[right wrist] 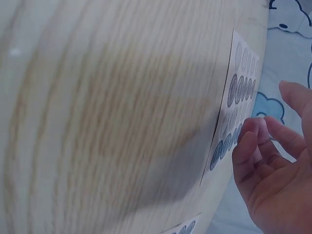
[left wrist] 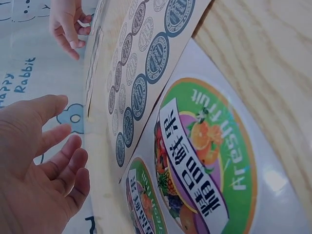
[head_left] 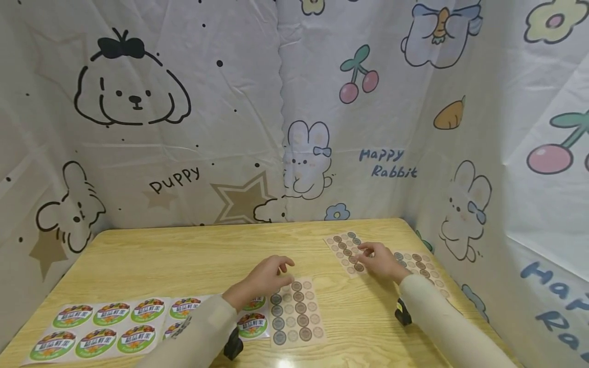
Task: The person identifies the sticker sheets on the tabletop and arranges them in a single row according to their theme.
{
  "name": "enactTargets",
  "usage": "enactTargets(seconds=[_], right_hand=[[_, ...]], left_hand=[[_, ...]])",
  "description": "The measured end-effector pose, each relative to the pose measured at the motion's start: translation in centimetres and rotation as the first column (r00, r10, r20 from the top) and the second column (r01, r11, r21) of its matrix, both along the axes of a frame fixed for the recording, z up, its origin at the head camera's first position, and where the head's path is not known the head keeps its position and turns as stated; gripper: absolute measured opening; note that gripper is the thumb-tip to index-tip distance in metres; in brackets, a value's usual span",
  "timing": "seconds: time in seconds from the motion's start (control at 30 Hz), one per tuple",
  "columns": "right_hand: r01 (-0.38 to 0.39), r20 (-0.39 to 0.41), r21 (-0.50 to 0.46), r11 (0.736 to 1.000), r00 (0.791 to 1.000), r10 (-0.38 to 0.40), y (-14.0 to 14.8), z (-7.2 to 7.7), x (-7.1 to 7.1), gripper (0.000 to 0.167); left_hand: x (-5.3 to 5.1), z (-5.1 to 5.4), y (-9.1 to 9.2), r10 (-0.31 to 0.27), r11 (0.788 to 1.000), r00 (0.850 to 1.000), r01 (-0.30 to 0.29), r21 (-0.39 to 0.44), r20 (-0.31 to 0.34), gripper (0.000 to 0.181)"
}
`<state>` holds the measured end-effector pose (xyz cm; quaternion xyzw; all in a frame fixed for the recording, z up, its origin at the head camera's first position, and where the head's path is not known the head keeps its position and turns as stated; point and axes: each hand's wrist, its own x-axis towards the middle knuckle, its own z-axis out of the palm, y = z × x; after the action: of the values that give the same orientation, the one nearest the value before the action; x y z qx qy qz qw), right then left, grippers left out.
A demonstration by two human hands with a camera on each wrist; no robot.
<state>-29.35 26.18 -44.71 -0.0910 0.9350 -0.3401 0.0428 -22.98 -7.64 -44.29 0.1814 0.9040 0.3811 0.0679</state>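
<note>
My left hand [head_left: 263, 280] hovers at the top left corner of a sheet of round brown and grey stickers [head_left: 301, 317]; its fingers are loosely bent and hold nothing. Under that wrist lies a sheet of oval fruit labels [left wrist: 204, 156], green and purple with Chinese characters. Farther back on the table, my right hand [head_left: 381, 261] is over the right edge of a second round-sticker sheet [head_left: 342, 253]. In the right wrist view its fingers [right wrist: 246, 151] are loosely curled with nothing visible between them; whether they touch the sheet I cannot tell.
A third round-sticker sheet [head_left: 434, 278] lies by the table's right edge, partly behind the right forearm. More fruit labels [head_left: 96, 340] spread along the left front of the wooden table [head_left: 184, 255]. A printed cloth [head_left: 230, 112] with cartoon animals hangs around the back and sides.
</note>
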Motion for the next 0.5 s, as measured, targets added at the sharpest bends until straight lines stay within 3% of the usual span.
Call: enactTargets(seconds=[0.27, 0.5], right_hand=[[0.000, -0.046, 0.095, 0.996, 0.999, 0.005, 1.1, -0.3, -0.8, 0.042], [-0.001, -0.045, 0.278, 0.961, 0.999, 0.014, 1.3, -0.4, -1.2, 0.038]], left_hand=[[-0.1, -0.1, -0.1, 0.013, 1.000, 1.000, -0.013, -0.001, -0.001, 0.038], [-0.3, -0.1, -0.3, 0.026, 1.000, 1.000, -0.026, -0.010, 0.002, 0.038]])
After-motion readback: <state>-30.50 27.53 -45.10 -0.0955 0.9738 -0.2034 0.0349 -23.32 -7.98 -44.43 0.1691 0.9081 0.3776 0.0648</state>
